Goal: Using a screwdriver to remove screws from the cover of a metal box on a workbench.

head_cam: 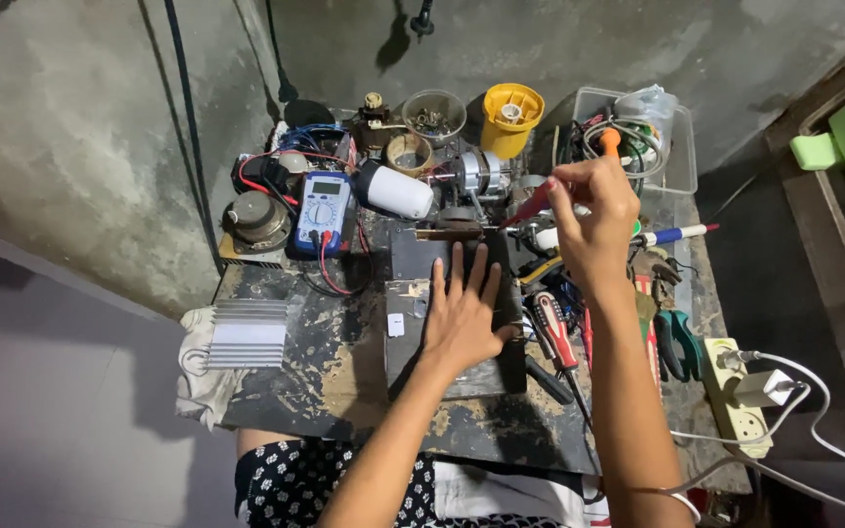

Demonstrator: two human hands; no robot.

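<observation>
- Right hand (594,210) pinches a red-handled tool (530,207); left hand (462,313) lies flat, fingers spread, on the dark plate (501,376).
- Multimeter (323,210) far left; pliers (677,342) crowd the right edge.

Light was dim and even, falling from above; soft shadows lay on the grey wall (80,127). The centre stayed sharp, while edges bowed from wide-angle distortion.
</observation>
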